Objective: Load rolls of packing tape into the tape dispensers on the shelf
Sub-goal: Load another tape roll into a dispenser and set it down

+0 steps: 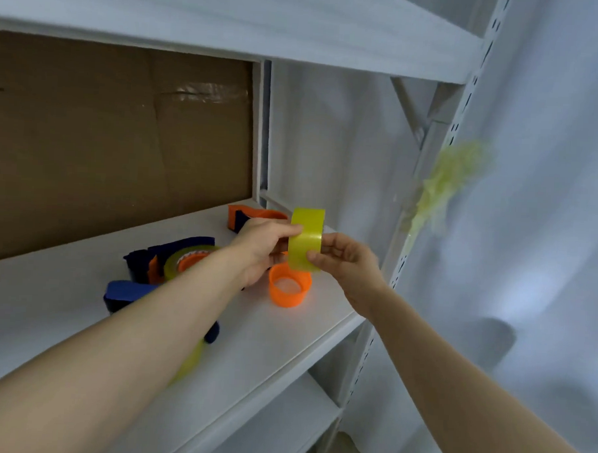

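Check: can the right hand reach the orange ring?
Likely yes: the orange ring stands uncovered on the shelf just below the right hand, though that hand and the left hand both hold the yellow tape roll.

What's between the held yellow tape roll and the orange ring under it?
Nothing visible. The left hand and right hand pinch the yellow tape roll just above the orange ring standing open on the shelf.

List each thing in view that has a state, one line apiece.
Tape roll: off the shelf, held by both hands.
Left hand: grips the tape roll.
Right hand: grips the tape roll.
Orange ring: on the shelf, empty.
Farther blue dispenser: loaded with tape.
Cardboard box: taped shut.
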{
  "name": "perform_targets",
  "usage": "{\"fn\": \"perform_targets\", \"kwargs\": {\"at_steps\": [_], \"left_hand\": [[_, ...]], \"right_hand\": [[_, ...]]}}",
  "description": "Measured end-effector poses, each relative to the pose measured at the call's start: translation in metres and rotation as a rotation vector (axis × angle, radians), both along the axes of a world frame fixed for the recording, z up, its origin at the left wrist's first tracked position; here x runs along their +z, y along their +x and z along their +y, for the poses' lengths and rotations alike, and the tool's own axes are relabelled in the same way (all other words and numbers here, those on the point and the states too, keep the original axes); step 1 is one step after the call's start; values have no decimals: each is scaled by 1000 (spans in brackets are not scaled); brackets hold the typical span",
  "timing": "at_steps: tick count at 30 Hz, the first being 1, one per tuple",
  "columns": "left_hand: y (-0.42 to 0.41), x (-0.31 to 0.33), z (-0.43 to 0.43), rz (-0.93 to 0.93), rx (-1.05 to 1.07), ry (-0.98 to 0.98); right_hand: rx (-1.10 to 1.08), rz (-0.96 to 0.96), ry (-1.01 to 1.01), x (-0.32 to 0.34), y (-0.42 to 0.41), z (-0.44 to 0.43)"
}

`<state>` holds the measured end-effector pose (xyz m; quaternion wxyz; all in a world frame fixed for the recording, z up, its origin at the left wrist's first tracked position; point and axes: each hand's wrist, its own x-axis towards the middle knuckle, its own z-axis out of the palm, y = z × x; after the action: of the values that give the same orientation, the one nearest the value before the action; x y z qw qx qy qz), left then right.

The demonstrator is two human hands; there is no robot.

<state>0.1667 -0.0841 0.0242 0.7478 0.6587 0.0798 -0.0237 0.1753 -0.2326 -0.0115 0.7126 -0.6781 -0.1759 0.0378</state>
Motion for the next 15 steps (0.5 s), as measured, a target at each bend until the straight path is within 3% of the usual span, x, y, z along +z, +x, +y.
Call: {"fn": "perform_targets", "kwargs": {"at_steps": [10, 15], "left_hand": [[39, -11, -2, -47, 138, 89], [47, -13, -20, -24, 426, 98]], "right_hand": [[247, 163, 120, -4, 80, 5], [263, 108, 101, -6, 109, -3]]}}
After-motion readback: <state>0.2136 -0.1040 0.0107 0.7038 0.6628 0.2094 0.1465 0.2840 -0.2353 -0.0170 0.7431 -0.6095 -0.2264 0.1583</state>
